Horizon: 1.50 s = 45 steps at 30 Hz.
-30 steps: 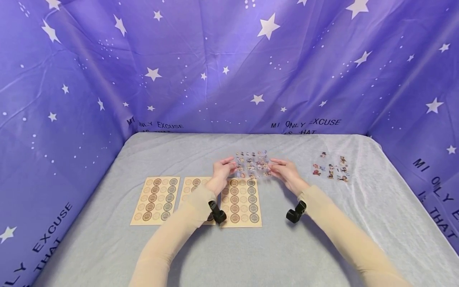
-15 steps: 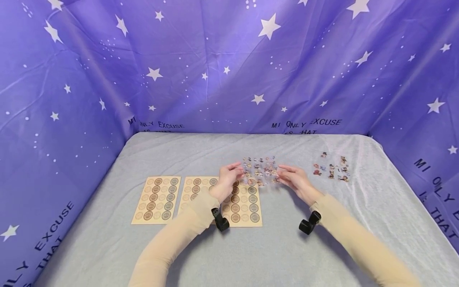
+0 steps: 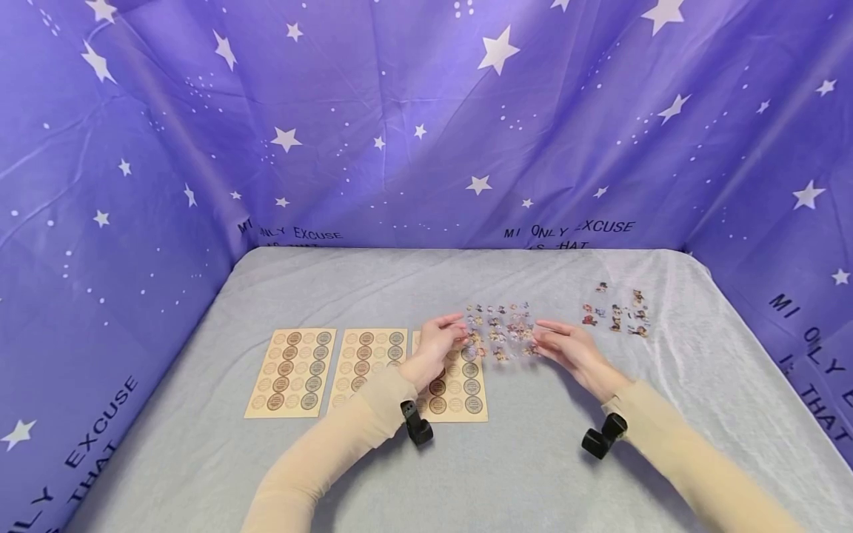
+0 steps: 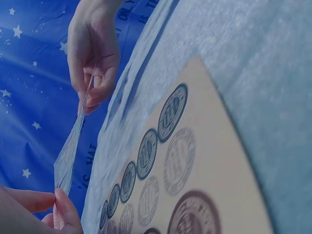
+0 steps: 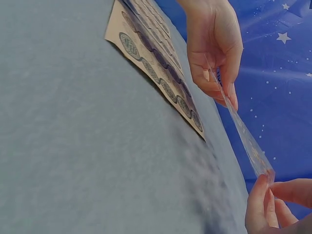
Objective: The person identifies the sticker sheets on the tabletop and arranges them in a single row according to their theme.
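A clear sticker sheet (image 3: 498,332) printed with rows of small colourful figures is stretched between both hands, above the table. My left hand (image 3: 437,348) pinches its left edge between thumb and fingers. On the opposite edge, my right hand (image 3: 574,354) pinches it the same way. Both wrist views show the transparent sheet (image 5: 248,141) nearly edge-on, lifted off the cloth. Partly beneath the sheet and left hand lies a cream sheet of round stickers (image 3: 455,406), its upper part covered from the head view.
Two more cream sheets of round stickers, the left one (image 3: 290,374) and the middle one (image 3: 368,355), lie alongside. Clear sheets with small figures (image 3: 616,314) lie at the back right. Grey cloth (image 3: 506,474) covers the table, and a purple star curtain (image 3: 426,111) surrounds it.
Both hands have moved right and a little nearer the front, carrying the clear sticker sheet with them. More of the middle cream sheet now shows. Their pinch on the sheet's edges stays the same.
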Available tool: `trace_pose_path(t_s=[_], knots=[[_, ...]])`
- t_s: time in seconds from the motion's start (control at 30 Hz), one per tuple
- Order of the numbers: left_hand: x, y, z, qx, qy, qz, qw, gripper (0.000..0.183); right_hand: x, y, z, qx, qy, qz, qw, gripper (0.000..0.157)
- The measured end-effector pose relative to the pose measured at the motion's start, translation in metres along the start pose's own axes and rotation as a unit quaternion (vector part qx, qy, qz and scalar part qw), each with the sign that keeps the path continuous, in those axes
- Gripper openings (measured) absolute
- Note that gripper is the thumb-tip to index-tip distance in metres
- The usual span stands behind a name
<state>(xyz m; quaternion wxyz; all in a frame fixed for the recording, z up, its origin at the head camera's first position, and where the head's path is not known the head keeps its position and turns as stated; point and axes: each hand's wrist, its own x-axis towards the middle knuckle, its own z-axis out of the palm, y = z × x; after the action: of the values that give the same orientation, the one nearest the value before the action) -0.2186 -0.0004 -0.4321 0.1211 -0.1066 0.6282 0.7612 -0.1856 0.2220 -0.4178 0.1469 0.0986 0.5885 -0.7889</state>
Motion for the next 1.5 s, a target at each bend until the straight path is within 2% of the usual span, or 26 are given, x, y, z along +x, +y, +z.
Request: trace_pose_path(t_s=[0.33,0.63,0.83,1.03,1.33,1.5], knots=[[-0.008,-0.01,0.009,-0.002,-0.018,-0.009,0.9998,0.04,-0.015,0.004,-0.013,-0.012,-0.008,-0.007,1.0,0.056],[-0.015,-0.019,0.014,0.011,-0.029,-0.017,0.9994,0.038,-0.027,0.007,-0.024,-0.003,-0.018,0.001,1.0,0.036],[-0.018,-0.024,0.016,0.019,-0.037,-0.009,0.9991,0.039,-0.03,0.01,-0.029,-0.022,-0.025,0.003,0.999,0.049],[-0.02,-0.026,0.018,0.023,-0.052,-0.016,0.9982,0.041,-0.034,0.011,-0.032,-0.034,-0.025,0.006,0.999,0.055],[-0.022,-0.026,0.02,0.021,-0.084,-0.023,0.996,0.043,-0.036,0.013,-0.036,-0.059,-0.024,0.003,0.998,0.056],[-0.023,-0.026,0.021,0.02,-0.09,-0.027,0.9954,0.043,-0.038,0.015,-0.037,-0.068,-0.025,-0.001,0.997,0.056]])
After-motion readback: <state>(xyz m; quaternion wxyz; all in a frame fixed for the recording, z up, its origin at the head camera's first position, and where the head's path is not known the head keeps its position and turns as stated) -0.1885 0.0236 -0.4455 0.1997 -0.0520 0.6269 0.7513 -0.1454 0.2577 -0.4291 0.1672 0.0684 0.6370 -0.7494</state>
